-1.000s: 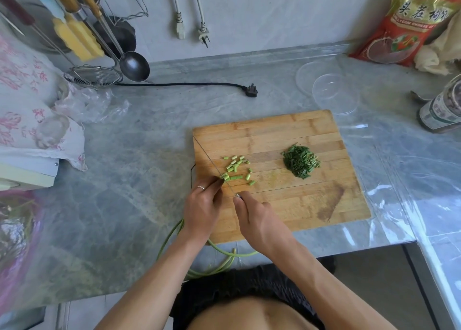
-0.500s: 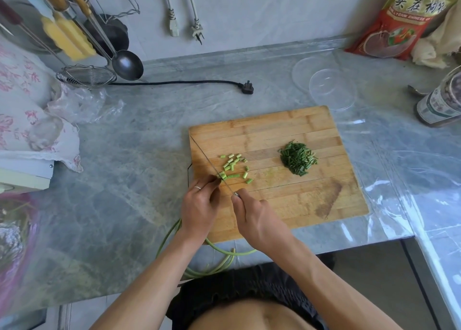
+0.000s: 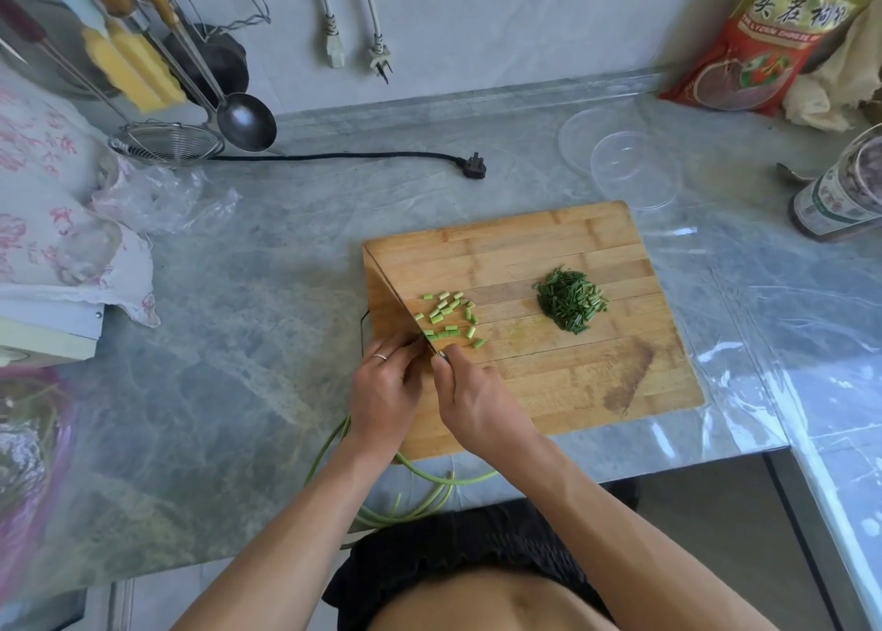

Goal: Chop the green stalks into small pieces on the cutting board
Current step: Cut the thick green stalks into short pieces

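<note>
**Chopping in progress at the board's near-left corner**

The cutting board [image 3: 563, 248] lies on the grey tabletop [image 3: 248, 344], and the work sits at its seven o'clock corner. The right hand [image 3: 477, 406] has its fingers wrapped round the handle of the knife [image 3: 396, 299], whose thin blade runs up toward eleven o'clock along the board's left edge. The left hand [image 3: 386, 387], a ring on one finger, has its fingers curled down on the green stalks [image 3: 420, 473] just beside the blade. Cut pieces [image 3: 446, 313] lie scattered at the blade's right, and a darker heap of chopped greens [image 3: 570, 301] sits well apart toward three o'clock.

To do this step well, the person should probably keep the left fingertips tucked back from the edge, feed the stalks forward a little at each stroke, and keep the cuts evenly spaced so that the pieces match those already lying there. The long uncut lengths trail off the board's near edge toward six o'clock and hang over the tabletop's rim; they may drag or slip as they are fed.

The stalk tips under the left hand are hidden, so how many are bundled there cannot be told. The knife handle is covered by the right hand, and the blade shows only edge-on. Where the stalks end below the tabletop is masked by the forearms.
</note>
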The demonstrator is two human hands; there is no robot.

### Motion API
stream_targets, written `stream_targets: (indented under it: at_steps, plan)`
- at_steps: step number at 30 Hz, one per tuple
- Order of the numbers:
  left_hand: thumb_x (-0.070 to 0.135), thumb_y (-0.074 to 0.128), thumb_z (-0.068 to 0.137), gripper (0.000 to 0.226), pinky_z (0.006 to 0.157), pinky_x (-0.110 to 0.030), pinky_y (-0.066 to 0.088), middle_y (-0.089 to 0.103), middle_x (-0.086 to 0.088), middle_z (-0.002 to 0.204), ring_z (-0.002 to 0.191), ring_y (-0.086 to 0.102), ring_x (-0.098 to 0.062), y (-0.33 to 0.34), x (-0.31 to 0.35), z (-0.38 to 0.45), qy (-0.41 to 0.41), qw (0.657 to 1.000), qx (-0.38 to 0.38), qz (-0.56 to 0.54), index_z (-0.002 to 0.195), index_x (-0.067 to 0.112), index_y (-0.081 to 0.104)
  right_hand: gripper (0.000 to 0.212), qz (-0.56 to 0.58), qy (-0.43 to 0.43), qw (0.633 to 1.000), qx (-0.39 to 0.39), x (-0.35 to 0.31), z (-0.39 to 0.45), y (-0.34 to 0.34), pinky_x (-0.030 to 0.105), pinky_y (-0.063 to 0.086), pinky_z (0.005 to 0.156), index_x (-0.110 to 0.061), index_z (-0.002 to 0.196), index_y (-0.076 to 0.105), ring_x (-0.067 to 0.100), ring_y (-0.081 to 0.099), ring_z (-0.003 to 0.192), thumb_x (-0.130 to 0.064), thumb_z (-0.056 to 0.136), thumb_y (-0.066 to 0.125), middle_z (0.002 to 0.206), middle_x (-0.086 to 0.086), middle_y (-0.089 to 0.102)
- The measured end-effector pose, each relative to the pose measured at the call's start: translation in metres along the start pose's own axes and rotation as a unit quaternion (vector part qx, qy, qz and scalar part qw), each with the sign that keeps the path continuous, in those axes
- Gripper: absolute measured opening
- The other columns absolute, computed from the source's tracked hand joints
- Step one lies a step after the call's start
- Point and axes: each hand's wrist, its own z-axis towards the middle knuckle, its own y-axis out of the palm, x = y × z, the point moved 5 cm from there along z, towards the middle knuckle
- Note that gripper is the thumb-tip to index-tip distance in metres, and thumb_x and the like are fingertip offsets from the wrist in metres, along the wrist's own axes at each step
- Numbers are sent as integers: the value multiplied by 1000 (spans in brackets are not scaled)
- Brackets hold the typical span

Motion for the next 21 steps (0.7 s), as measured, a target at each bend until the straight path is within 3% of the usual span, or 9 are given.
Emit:
stream_targets:
  at_steps: [6,8,11,15,18,21]
  plan:
    - [-3,77,78,27,82,-23,51,73,-1,105,96,65,-18,-1,-2,0,-7,1000,-19,-11,102,9,76,32,-21,2,1000,-5,8,-25,0,35,24,40,-17,101,47,26,38,39,-43,102,28,48,5,43]
    - [-1,76,80,26,82,-23,52,73,-1,105,94,67,-17,-2,-4,-2,-12,1000,-19,-12,104,10,76,30,16,19,1000,5,10,-24,-4,42,31,45,-19,94,47,30,43,45,-42,102,29,53,9,49]
    - [0,74,84,19,81,-20,52,73,-2,102,91,68,-14,-7,-4,0,9,1000,-8,-15,101,7,76,30,60,40,997,30,8,-17,-9,42,32,50,-26,76,37,29,39,48,-37,103,32,55,6,45]
    - [3,72,86,16,71,-32,56,72,-2,102,87,69,-19,-6,-5,-1,4,999,-33,12,101,8,75,32,66,44,997,23,8,-14,-9,40,31,51,-28,73,36,22,35,48,-36,103,34,53,-1,41]
    - [5,72,83,17,65,-32,55,73,-2,98,84,67,-22,-7,-1,-1,17,997,-37,62,98,10,76,32,49,28,998,8,4,-18,-10,42,33,52,-31,72,34,25,37,51,-39,103,32,54,1,42]
    - [8,68,83,17,68,-32,53,73,-1,95,87,64,-22,-9,2,-2,48,994,-23,93,97,10,76,33,26,6,1000,-2,0,-24,-11,42,32,51,-32,71,30,28,36,51,-40,103,30,53,3,40]
